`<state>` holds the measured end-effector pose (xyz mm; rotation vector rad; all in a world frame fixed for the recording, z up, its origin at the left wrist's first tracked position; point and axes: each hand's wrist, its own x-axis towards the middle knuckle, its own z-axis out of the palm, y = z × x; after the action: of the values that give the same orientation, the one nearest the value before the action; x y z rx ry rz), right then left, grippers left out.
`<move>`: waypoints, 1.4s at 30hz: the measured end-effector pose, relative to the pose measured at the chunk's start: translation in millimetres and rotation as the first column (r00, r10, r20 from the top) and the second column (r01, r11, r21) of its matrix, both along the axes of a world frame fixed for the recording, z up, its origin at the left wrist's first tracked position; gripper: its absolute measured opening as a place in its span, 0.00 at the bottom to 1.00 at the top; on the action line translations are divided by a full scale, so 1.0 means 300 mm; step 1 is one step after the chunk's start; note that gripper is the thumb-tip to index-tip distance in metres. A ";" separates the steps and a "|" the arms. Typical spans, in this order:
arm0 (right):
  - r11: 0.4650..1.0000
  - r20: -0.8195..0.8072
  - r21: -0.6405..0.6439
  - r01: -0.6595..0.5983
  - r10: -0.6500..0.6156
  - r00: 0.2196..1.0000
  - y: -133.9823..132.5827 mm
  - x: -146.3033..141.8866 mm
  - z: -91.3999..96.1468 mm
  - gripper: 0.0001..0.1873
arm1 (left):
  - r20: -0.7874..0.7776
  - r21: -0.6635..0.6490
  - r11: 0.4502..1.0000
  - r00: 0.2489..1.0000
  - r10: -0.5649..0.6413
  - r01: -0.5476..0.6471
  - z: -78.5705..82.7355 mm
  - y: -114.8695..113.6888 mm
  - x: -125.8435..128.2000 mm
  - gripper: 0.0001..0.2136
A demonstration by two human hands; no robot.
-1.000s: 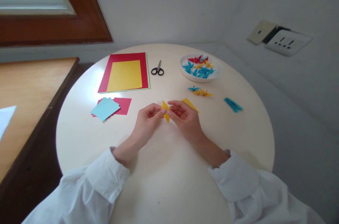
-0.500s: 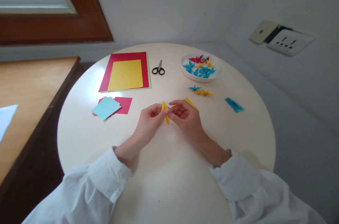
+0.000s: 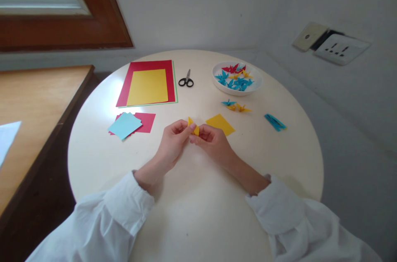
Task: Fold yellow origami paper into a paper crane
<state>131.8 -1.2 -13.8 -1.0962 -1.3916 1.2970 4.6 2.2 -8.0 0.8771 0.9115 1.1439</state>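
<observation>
A small folded piece of yellow origami paper [image 3: 196,130] is pinched between my two hands above the round white table [image 3: 192,212]. My left hand [image 3: 174,140] grips it with thumb and fingers, its upper point sticking up past the thumb. At its lower right part, the fingers of my right hand [image 3: 214,140] are closed on the same paper, hiding some of it. Just beyond my right hand lies a flat yellow paper square [image 3: 221,123].
A white dish [image 3: 237,91] holds several red, yellow and blue paper cranes. A few blue and yellow cranes [image 3: 242,108] lie before it, blue paper strips [image 3: 274,122] to the right. Scissors [image 3: 186,82], large coloured sheets [image 3: 148,86] and small light-blue [image 3: 125,125] and red squares lie left.
My right hand has moved down and slightly left, uncovering more of the yellow square. The folded paper's lower end now points right, into my right fingers.
</observation>
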 end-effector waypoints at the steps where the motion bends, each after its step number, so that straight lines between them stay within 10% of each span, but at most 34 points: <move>1: 1.000 0.025 0.003 0.005 -0.005 1.000 0.000 0.001 -0.001 0.13 | 0.010 0.003 1.000 1.000 -0.008 0.008 0.001 0.000 0.000 0.12; 25: 1.000 0.078 0.011 0.011 -0.012 0.997 0.000 0.003 -0.005 0.13 | 0.159 -0.049 0.997 0.986 -0.056 0.065 -0.019 0.004 -0.002 0.13; 42: 0.779 0.282 0.601 0.181 -0.419 0.863 -0.008 0.020 -0.012 0.04 | 0.136 -0.159 0.987 0.991 0.006 0.016 -0.010 0.004 0.002 0.15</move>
<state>137.9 -3.6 -17.4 -1.1431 -1.6621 0.3723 5.2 3.5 -11.0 0.6624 0.8747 1.0966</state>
